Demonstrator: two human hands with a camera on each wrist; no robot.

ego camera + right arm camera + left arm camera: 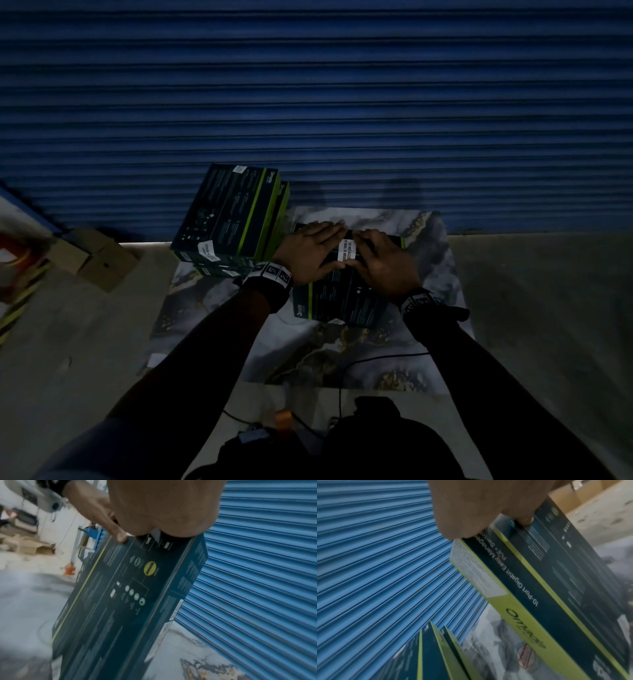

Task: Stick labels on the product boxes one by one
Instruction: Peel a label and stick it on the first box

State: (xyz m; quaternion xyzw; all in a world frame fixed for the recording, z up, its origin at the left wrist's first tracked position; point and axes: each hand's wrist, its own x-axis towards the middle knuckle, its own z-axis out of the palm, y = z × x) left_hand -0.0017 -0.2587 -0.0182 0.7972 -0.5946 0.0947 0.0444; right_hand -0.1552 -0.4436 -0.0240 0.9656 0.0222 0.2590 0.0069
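Note:
A dark product box (342,301) with a lime stripe lies flat on a marble-patterned sheet (359,353). A white label (347,252) with black print sits on its top near the far edge, between my two hands. My left hand (315,250) lies flat on the box, its straight fingers reaching to the label's left side. My right hand (383,263) presses down with flat fingers on the label's right side. In the left wrist view my left hand (479,507) rests its fingertips on the box (539,588). The right wrist view shows my right hand (163,507) on the box (128,601).
A stack of similar boxes (233,212), each bearing white labels, stands left of the hands. A blue roller shutter (342,102) closes off the far side. Brown cartons (92,260) sit on the concrete at left. A black cable (376,359) crosses the sheet's near part.

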